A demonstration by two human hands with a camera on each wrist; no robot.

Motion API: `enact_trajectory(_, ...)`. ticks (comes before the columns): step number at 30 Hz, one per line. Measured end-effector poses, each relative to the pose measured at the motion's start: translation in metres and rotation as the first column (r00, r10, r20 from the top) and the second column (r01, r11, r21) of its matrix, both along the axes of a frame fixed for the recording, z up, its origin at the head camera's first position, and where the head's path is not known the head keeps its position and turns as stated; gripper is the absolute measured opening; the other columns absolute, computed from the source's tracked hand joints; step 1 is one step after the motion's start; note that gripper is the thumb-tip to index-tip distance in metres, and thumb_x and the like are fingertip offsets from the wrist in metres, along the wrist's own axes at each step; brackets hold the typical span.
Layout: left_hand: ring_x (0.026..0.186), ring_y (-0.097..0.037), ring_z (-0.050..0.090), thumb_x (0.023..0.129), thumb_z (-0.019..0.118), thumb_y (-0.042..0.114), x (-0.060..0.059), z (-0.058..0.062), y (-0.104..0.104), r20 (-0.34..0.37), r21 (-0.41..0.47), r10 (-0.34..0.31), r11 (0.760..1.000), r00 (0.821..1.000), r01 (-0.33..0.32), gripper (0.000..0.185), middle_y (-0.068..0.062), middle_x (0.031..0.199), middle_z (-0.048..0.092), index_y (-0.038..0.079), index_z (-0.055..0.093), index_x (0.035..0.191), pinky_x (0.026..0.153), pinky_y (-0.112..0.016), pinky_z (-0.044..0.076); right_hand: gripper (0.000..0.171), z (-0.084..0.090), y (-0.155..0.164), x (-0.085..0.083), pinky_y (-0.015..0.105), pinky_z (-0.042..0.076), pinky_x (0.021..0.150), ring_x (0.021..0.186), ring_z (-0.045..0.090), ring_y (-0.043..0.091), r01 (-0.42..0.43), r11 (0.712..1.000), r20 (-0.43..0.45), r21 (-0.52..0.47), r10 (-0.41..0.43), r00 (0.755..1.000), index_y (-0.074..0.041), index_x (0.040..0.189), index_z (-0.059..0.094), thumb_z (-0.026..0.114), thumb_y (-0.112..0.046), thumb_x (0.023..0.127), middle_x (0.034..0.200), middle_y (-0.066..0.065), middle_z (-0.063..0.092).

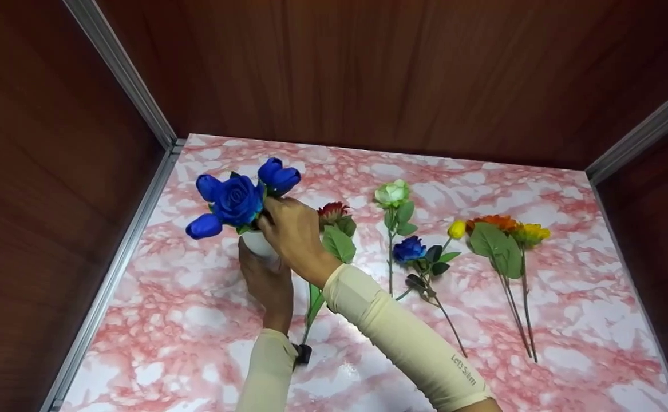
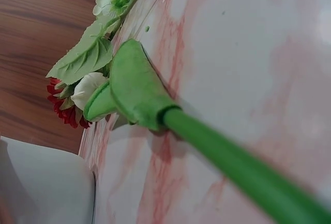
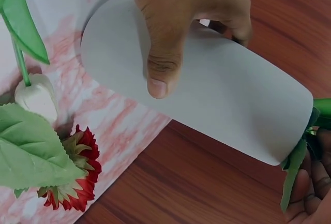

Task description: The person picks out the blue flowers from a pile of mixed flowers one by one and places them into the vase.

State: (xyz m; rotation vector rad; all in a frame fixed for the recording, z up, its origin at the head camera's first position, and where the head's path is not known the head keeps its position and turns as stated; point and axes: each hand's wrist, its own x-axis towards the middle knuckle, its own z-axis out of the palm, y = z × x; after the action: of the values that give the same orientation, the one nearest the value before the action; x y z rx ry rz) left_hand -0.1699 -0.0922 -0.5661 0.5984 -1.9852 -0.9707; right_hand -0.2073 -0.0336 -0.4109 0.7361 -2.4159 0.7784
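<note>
A smooth white vase (image 1: 260,246) stands at the left of the table. My left hand (image 1: 268,283) grips its body; in the right wrist view the thumb (image 3: 164,71) lies along the vase wall, the other fingers round the far side. From the vase mouth rise a large blue rose (image 1: 236,199) and several blue tulips (image 1: 279,176). My right hand (image 1: 296,232) is at the mouth, its fingers curled at the blue flowers, beside a green leaf (image 3: 294,175) and stem in the right wrist view. Fingertips are partly hidden behind the blooms.
A red flower (image 1: 334,213) and a white tulip (image 3: 36,97) lie right of the vase. Farther right lie a pale green flower (image 1: 392,194), a blue flower (image 1: 409,250), a yellow tulip (image 1: 457,229), and orange (image 1: 491,222) and yellow blooms (image 1: 531,234). Brown panels (image 1: 368,74) enclose the table.
</note>
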Motion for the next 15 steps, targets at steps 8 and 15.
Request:
enact_trajectory(8,0.118,-0.032,0.051,0.078,0.080,0.020,-0.002,-0.001,-0.003,-0.017,0.029,-0.047,0.998,0.999,0.048,0.086,-0.018,0.134,0.050,0.007,0.032,0.148,0.089,-0.053,0.046,0.012,0.005,0.020,0.014,0.034,0.052,0.063,0.079,0.065,0.015,-0.039,0.998,0.045,-0.057,0.042,0.998,-0.016,0.093,0.070,0.069,-0.026,0.087,0.081,-0.003,0.070)
enact_trajectory(15,0.121,-0.030,0.048,0.074,0.084,0.023,0.000,-0.001,-0.003,-0.073,0.110,-0.087,0.989,0.994,0.095,0.092,-0.016,0.136,0.049,0.010,0.032,0.149,0.097,-0.051,0.039,0.021,-0.003,0.064,0.034,0.029,0.052,0.072,0.086,0.067,0.013,0.001,0.967,0.220,-0.253,0.056,0.974,-0.010,0.105,0.072,0.071,-0.019,0.087,0.096,0.000,0.073)
